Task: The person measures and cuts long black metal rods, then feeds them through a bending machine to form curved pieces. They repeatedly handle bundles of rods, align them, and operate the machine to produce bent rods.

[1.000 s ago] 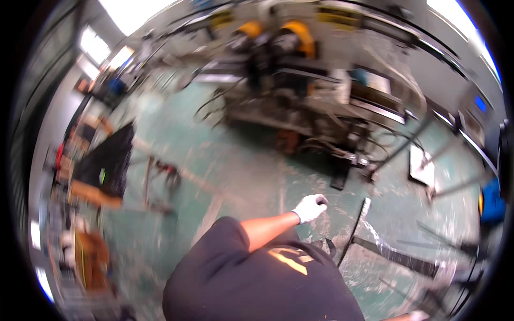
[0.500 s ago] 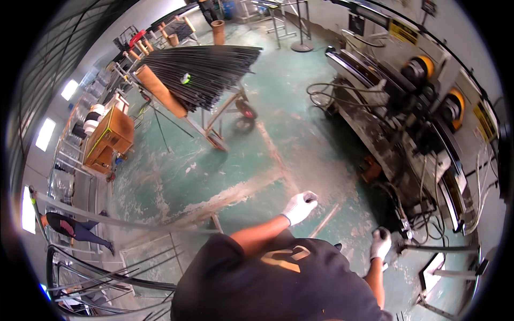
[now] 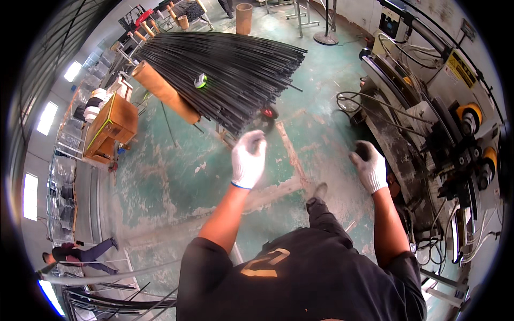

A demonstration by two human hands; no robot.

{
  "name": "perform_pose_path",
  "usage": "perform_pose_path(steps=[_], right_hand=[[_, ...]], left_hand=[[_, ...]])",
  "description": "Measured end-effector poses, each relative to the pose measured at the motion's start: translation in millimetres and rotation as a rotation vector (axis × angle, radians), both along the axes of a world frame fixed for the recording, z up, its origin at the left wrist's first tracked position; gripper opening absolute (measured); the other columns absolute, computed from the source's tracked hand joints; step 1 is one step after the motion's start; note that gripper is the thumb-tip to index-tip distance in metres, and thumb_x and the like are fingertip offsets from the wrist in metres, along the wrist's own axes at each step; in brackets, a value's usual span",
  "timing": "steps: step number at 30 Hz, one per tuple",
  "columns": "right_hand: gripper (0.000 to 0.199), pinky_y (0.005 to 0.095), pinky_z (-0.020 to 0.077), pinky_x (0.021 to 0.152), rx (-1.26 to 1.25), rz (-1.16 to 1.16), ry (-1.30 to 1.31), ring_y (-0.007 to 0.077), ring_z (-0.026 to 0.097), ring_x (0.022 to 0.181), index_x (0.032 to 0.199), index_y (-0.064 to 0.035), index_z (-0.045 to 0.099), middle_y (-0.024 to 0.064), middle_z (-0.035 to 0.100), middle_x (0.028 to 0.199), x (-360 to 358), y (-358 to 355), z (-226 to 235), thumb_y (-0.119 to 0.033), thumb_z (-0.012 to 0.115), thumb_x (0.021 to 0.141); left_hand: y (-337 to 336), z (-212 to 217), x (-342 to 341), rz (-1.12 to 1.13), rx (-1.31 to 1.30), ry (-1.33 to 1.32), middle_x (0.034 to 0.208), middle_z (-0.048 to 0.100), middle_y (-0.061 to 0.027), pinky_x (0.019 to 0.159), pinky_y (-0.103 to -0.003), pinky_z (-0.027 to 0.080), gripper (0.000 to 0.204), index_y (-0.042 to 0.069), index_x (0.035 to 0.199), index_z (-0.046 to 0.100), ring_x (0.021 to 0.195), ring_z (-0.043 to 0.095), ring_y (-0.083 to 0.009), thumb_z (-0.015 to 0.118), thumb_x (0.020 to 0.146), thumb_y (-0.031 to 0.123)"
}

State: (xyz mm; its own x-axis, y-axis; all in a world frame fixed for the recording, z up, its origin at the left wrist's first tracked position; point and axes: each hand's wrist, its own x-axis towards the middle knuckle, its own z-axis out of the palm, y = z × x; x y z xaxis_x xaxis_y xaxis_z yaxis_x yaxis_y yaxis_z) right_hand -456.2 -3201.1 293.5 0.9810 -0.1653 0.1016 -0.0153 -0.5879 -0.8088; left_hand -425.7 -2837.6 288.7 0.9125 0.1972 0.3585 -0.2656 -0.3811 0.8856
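My left hand (image 3: 249, 159), in a white knitted glove with a blue cuff edge, is raised in front of me, its fingers loosely curled and apart with nothing visible in them. Just beyond it lies the near end of a large bundle of thin black rods (image 3: 225, 67), but I see no contact. Off to the right, my right hand (image 3: 370, 167) wears a white glove with dark-smudged fingertips. Its thumb stands apart from the bent fingers, with an empty gap between. On the rods rests a small green and white round object (image 3: 201, 81).
A brown cardboard-like roll (image 3: 166, 92) lies along the rod cart's left side. Along the right runs a long machine (image 3: 407, 115) with hoses and cables. A wooden cabinet (image 3: 115, 125) stands left. A person (image 3: 80, 254) is at far lower left; a brown cylinder (image 3: 244, 18) stands behind.
I have stepped closer to the rods, which now look larger. Both my hands have risen forward, the right one from low beside my body. The machine has shifted rightward in view.
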Motion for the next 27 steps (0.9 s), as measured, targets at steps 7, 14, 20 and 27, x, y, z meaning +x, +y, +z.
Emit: perform_pose_path(steps=[7, 14, 20, 27], right_hand=[[0.06, 0.043, 0.0552, 0.102, -0.269, 0.269, -0.222, 0.0368, 0.07, 0.119, 0.134, -0.0012, 0.065, 0.0219, 0.072, 0.126, 229, 84, 62, -0.027, 0.087, 0.085], [0.091, 0.0482, 0.0512, 0.108, -0.7, 0.338, 0.026, 0.0397, 0.063, 0.128, 0.142, 0.0018, 0.06, 0.021, 0.068, 0.133, 442, 206, 79, -0.061, 0.079, 0.08], [0.109, 0.0512, 0.0426, 0.111, -0.855, 0.336, 0.012, 0.0387, 0.055, 0.133, 0.145, 0.0073, 0.052, 0.0248, 0.061, 0.137, 459, 285, 65, -0.074, 0.079, 0.078], [0.064, 0.0439, 0.0537, 0.098, -0.839, 0.41, 0.034, 0.0338, 0.066, 0.118, 0.122, 0.0004, 0.074, 0.0202, 0.07, 0.126, 492, 315, 46, -0.05, 0.079, 0.082]], left_hand=[[76, -6, 164, 0.366, 0.476, -0.047, 0.111, 0.076, -0.0154, 0.092, -0.042, 0.059, 0.023, 0.006, 0.112, 0.076, 0.103, 0.074, -0.0345, 0.076, 0.089, 0.011], [68, 10, 211, 0.392, 0.612, -0.01, 0.094, 0.07, -0.011, 0.079, -0.044, 0.058, 0.02, 0.011, 0.104, 0.073, 0.087, 0.071, -0.034, 0.08, 0.086, 0.017], [69, 24, 223, 0.395, 0.606, 0.005, 0.086, 0.07, -0.0103, 0.068, -0.041, 0.058, 0.023, 0.011, 0.097, 0.075, 0.075, 0.072, -0.0303, 0.085, 0.077, 0.016], [73, 31, 239, 0.342, 0.615, 0.022, 0.082, 0.07, -0.011, 0.066, -0.04, 0.058, 0.024, 0.01, 0.097, 0.076, 0.073, 0.072, -0.0317, 0.086, 0.077, 0.019]])
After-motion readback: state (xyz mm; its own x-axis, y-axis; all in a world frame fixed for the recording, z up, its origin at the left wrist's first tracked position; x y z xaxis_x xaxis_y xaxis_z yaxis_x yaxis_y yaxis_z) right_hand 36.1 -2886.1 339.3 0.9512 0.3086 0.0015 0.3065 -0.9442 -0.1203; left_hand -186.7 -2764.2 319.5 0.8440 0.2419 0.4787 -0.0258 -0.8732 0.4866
